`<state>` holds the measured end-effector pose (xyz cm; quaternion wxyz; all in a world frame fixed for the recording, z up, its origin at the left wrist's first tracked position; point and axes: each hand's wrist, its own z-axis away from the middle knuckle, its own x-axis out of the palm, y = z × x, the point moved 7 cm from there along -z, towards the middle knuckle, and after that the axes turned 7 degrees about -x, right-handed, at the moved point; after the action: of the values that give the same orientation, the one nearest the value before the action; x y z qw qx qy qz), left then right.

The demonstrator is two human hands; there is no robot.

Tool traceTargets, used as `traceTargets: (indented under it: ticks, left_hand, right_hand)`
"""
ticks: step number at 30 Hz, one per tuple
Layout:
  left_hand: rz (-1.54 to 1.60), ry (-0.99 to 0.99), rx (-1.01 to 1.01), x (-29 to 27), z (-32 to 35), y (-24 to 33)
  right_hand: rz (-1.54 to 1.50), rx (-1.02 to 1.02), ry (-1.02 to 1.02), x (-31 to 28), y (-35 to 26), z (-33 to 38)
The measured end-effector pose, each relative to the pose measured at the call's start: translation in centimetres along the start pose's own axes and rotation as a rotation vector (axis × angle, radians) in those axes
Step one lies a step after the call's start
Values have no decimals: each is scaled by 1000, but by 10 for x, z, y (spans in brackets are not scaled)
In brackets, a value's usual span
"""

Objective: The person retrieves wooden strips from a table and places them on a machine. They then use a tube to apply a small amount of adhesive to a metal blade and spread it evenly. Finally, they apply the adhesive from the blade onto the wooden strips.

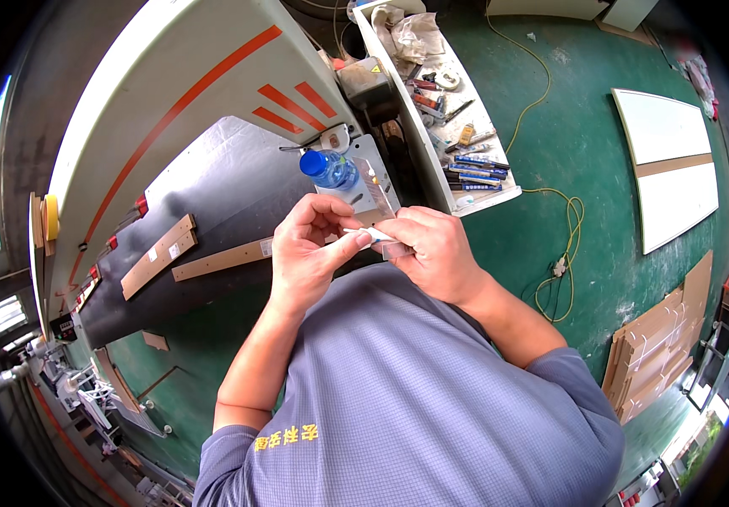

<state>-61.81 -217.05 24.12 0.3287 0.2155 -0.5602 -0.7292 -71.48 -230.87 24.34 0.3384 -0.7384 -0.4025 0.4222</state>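
Observation:
My left hand (pixel 301 258) and my right hand (pixel 436 253) meet in front of my chest, both closed. Between their fingertips is a small, thin white piece (pixel 373 235), too small to name, pinched from both sides. Beneath the right fingers a small greyish, see-through piece (pixel 397 250) sticks out; its kind is unclear. Just beyond the left hand, a clear plastic bottle with a blue cap (pixel 331 171) is on a light metal plate (pixel 366 148) of the machine.
At the far right of the bottle, a white tray (pixel 422 152) holds markers, a tape measure, a cloth and tools. Brown boards (pixel 159 256) lie on the black machine surface. A yellow cable (pixel 580 224) winds across the green floor, near a white panel (pixel 669 135) and stacked cardboard (pixel 656 346).

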Motion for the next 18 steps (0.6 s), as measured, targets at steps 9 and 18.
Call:
traceTargets:
  ticks: [9, 18]
  left_hand:
    - [249, 19, 43, 6, -8, -5]
    - [315, 80, -184, 2, -17, -41]
  right_hand:
    - [-486, 219, -56, 2, 17, 14]
    - [-626, 190, -185, 13, 24, 10]
